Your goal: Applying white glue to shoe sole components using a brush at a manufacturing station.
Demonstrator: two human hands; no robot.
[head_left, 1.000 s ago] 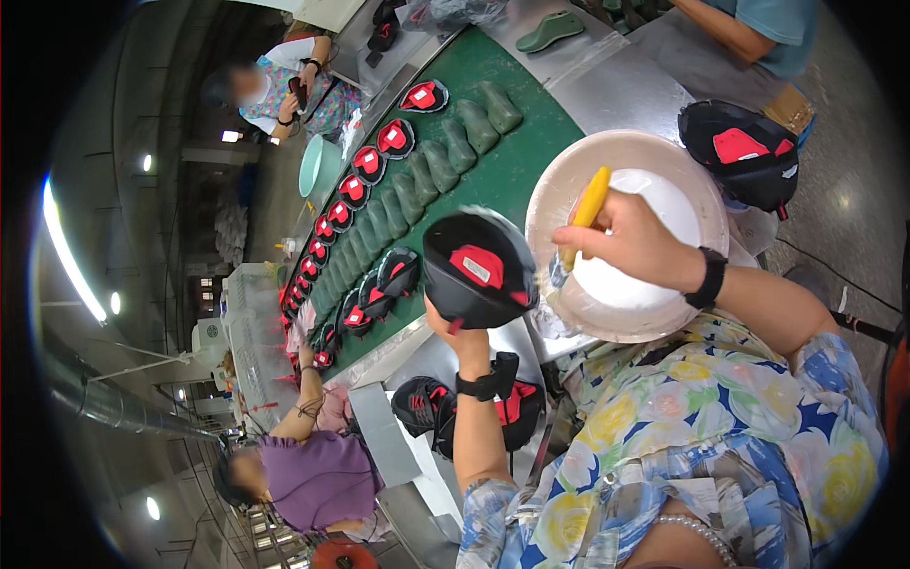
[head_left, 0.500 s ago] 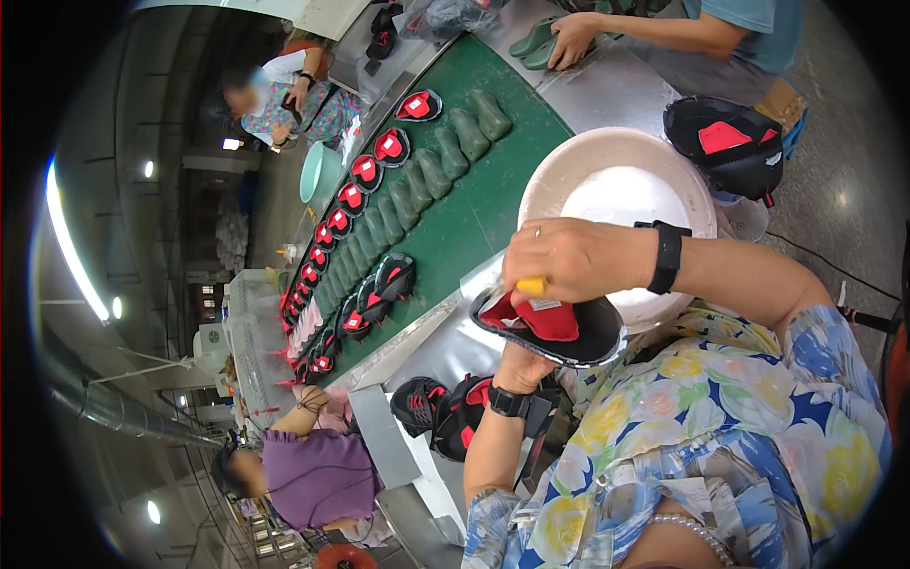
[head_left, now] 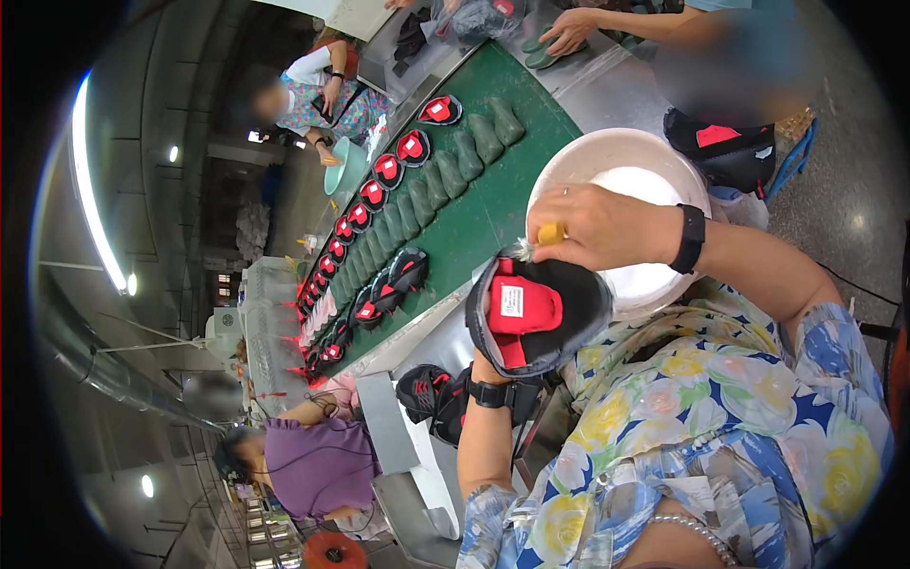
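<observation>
My left hand (head_left: 483, 366) holds a black shoe upper (head_left: 574, 327) from below, and the upper hides most of its fingers. The upper's red lining and a white label face up. My right hand (head_left: 597, 226) is closed around a small brush (head_left: 549, 234) with a yellow handle. Its pale bristles are at the upper's far edge; whether they touch it I cannot tell. Just beyond, partly behind my right hand and forearm, is a pale pink basin (head_left: 567, 169) with white liquid (head_left: 654, 192) in it.
A green conveyor belt (head_left: 493, 204) carries rows of black-and-red uppers (head_left: 413, 147) and grey-green shoe lasts (head_left: 469, 156). More uppers (head_left: 417, 392) lie near my left forearm. A dark upper (head_left: 730, 156) sits right of the basin. Several co-workers surround the line; one hand (head_left: 569, 30) touches green lasts.
The upper has turned so its lining faces up more, and my left hand has slipped behind it. My right hand has lifted the brush away from the lining toward the far edge.
</observation>
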